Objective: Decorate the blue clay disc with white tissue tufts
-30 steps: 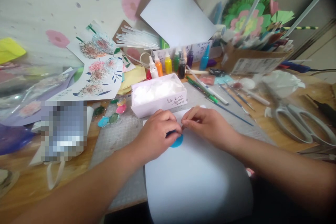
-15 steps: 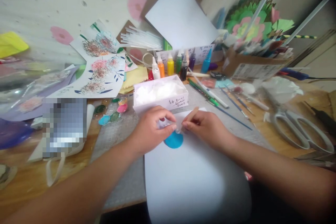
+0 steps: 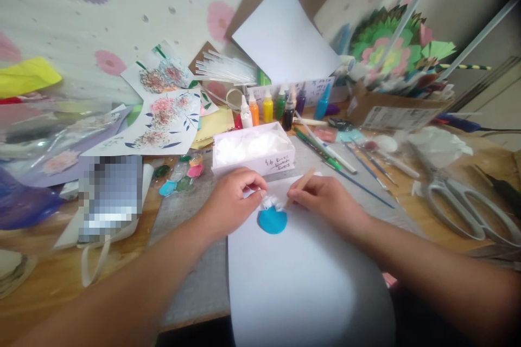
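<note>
A round blue piece (image 3: 272, 220) lies on a large sheet of white paper (image 3: 293, 271). At its upper edge is a small tuft of crumpled white material (image 3: 273, 202), too blurred to name exactly. My left hand (image 3: 238, 195) has its thumb and finger pinched together at the left edge of the tuft. On the other side, my right hand (image 3: 325, 192) grips a flat wooden stick (image 3: 305, 178) between thumb and fingers. The stick slants, and its lower end comes down beside the tuft's right side.
A white box (image 3: 254, 160) filled with white fluffy material stands just beyond my hands. Behind it are several paint bottles (image 3: 267, 105). Brushes (image 3: 366, 162) and large scissors (image 3: 459, 200) lie right. Paint pots (image 3: 167, 188) and flower-painted sheets (image 3: 163, 119) are left.
My fingertips have drawn a little apart, so the white tuft above the blue piece shows more. The wooden stick remains in my right hand. The whole view has shifted slightly.
</note>
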Available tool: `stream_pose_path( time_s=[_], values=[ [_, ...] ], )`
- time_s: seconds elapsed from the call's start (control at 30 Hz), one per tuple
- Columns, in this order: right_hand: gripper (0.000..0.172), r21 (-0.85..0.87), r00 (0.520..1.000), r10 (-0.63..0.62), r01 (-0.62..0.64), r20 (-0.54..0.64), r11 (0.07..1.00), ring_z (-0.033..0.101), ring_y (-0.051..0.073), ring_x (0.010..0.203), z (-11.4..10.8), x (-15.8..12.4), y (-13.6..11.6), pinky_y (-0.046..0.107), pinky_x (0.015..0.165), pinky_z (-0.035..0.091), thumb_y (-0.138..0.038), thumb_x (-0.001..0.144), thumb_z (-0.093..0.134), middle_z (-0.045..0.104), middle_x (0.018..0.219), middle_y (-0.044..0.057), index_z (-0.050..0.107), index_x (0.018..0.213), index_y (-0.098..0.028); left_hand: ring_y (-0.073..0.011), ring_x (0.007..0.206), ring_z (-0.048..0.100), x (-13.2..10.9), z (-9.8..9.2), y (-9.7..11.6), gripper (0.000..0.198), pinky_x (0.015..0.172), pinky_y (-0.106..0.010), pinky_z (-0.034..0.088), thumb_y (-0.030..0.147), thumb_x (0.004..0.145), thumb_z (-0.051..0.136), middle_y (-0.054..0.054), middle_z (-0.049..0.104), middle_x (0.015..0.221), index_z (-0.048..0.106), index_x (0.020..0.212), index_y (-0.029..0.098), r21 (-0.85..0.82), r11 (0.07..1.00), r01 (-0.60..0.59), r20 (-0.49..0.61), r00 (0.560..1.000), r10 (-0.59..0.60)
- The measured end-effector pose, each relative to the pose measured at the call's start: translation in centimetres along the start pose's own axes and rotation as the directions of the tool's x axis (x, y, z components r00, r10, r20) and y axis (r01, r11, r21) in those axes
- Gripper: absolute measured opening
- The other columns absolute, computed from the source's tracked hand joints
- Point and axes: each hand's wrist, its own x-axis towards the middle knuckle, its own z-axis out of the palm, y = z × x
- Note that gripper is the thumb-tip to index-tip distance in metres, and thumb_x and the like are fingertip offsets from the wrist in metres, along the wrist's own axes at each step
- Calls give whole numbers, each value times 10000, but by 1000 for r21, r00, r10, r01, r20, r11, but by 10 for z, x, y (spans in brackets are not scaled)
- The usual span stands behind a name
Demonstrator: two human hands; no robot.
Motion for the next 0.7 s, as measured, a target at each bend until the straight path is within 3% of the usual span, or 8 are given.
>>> stream_pose_path(
  time_s=[0.23,0.4,0.57,0.7],
  values=[
    [150,42,1000,4,-5,10,999,570,156,604,0,1,1,271,583,413,-309,711,651,671,630,13,699,637,-187,-173,881,612,-1,1,3,92,823,-342,489,117,745,622,-22,627,916,660,736,200,-3,998,-68,113,991,68],
    [277,125,1000,2,-5,22,992,595,156,618,-6,-5,-1,273,583,454,-440,750,619,697,698,45,698,730,-175,-167,839,607,-1,1,2,98,763,-327,498,130,777,595,-23,625,912,658,751,200,14,999,-35,123,992,33],
    [197,131,984,-154,141,94,981,622,176,740,0,-7,-5,291,710,475,-377,728,650,697,769,35,679,645,-201,-166,783,597,0,0,0,85,734,-332,494,137,778,589,-23,622,874,650,756,192,45,999,-30,128,991,24],
    [221,73,997,-76,74,18,995,590,159,649,4,-2,-2,278,636,448,-388,737,641,663,682,22,672,647,-188,-167,807,606,-1,0,-1,108,753,-330,502,131,792,571,-27,617,899,657,788,195,11,1000,-17,145,989,16]
  ],
)
